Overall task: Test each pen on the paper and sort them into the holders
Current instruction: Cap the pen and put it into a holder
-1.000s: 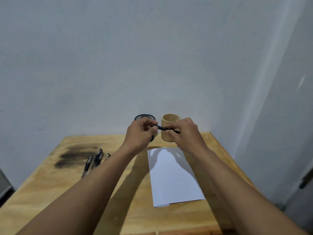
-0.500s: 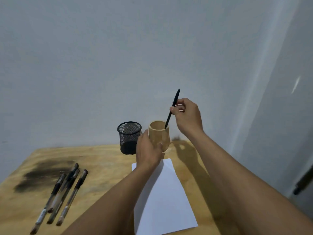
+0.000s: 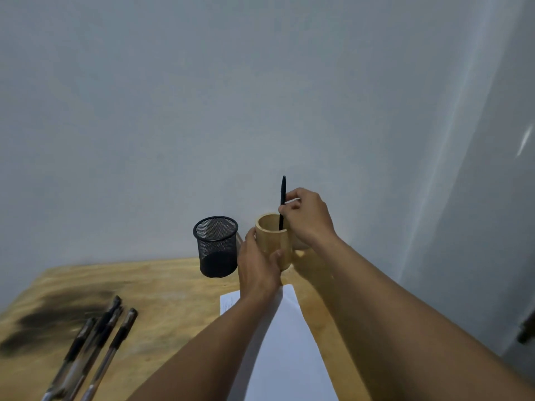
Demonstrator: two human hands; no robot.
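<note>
Fingertips (image 3: pixel 285 209) of the right hand (image 3: pixel 309 219) are closed in a pinch on a slim black pen (image 3: pixel 283 191), held approx. upright w/ its lower end inside the mouth of a round, pale wooden holder (image 3: pixel 275 244). That holder's near wall is gripped by the left hand (image 3: pixel 257 267), thumb & fingers curled round it. A black wire-mesh holder (image 3: pixel 216 247) stands just beside, to the left. A white paper sheet (image 3: pixel 289 342) lies in front on the scuffed wooden table (image 3: pixel 173 285); a cluster of clear-barrelled pens (image 3: pixel 95 337) lies well to the left.

Step judged: sorting, i.e. the pen is being placed. Next: the pinch is to be released, then another pen fetched for testing.
</note>
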